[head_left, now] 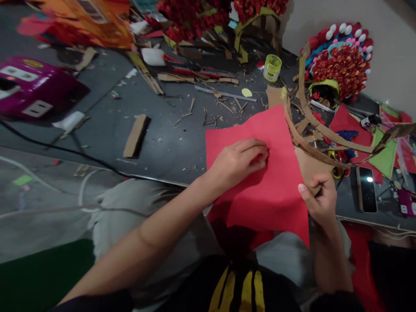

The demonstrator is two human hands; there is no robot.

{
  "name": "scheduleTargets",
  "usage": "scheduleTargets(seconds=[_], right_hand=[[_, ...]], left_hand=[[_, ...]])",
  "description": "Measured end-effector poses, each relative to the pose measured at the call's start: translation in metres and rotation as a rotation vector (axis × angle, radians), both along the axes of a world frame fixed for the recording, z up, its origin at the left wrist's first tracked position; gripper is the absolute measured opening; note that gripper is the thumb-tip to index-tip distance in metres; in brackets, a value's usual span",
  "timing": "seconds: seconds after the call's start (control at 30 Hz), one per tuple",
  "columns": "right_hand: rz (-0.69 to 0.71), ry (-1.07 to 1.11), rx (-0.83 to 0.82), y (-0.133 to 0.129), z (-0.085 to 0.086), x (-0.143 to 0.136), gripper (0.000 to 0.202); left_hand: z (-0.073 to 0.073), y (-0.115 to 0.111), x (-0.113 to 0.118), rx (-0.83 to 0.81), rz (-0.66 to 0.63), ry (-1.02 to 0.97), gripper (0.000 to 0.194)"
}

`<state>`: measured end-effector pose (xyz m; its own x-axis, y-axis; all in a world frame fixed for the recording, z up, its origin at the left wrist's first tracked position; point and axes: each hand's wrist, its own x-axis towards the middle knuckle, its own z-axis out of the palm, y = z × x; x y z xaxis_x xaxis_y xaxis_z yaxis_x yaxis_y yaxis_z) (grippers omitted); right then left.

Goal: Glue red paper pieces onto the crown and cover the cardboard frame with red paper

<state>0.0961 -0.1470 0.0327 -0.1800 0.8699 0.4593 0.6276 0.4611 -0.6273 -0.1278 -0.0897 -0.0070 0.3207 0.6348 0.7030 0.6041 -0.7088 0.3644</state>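
A red sheet (pixel 276 182), paper or felt by its look, lies partly on the dark table and hangs over the front edge above my lap. My left hand (pixel 238 160) rests on its middle, fingers curled together; whatever they pinch, if anything, is hidden. At the sheet's right edge my right hand (pixel 320 197) is closed, thumb on top and fingers bent beneath. Just beyond that hand lies a tan cardboard piece (pixel 313 167), partly covered by the sheet. A hoop-like frame of cardboard strips (pixel 325 125) stands close to the sheet's upper right.
A purple device (pixel 32 89) sits at left, its black cable (pixel 74 149) along the front edge. Nearby are a cardboard strip (pixel 135 136), a yellow-green jar (pixel 272 68), a phone (pixel 367 190), scissors (pixel 336 164) and twig scraps. Red flower-covered pieces (pixel 341 65) stand behind.
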Motion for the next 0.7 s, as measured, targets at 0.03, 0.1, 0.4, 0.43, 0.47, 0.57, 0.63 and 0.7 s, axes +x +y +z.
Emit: scheduleTargets(seconds=[0.03,0.1,0.4,0.43,0.47,0.57,0.63,0.7], right_hand=[[-0.001,0.002,-0.006,0.000,0.000,0.000,0.018],[0.000,0.007,-0.013,0.000,0.000,0.000,0.018],[-0.026,0.009,-0.031,-0.001,-0.001,0.000,0.017],[-0.029,0.012,-0.032,-0.002,-0.001,0.000,0.017],[-0.031,0.014,-0.034,-0.002,-0.001,0.000,0.017],[-0.034,0.009,-0.034,-0.002,-0.001,0.000,0.017],[-0.029,0.004,-0.026,-0.001,0.000,0.001,0.017],[-0.021,0.005,-0.014,-0.001,-0.001,0.001,0.017]], left_hand=[[0.000,0.000,0.000,-0.015,0.000,-0.014,0.010],[0.000,0.000,0.001,-0.048,-0.007,-0.047,0.009],[0.003,0.001,0.001,-0.234,-0.059,-0.188,0.011],[0.003,0.001,0.001,-0.248,-0.061,-0.203,0.011],[0.004,0.001,0.000,-0.266,-0.059,-0.214,0.011],[0.008,0.001,-0.001,-0.346,-0.018,-0.232,0.013],[0.011,0.000,-0.002,-0.392,0.012,-0.243,0.014],[0.015,0.000,-0.003,-0.420,0.004,-0.252,0.015]])
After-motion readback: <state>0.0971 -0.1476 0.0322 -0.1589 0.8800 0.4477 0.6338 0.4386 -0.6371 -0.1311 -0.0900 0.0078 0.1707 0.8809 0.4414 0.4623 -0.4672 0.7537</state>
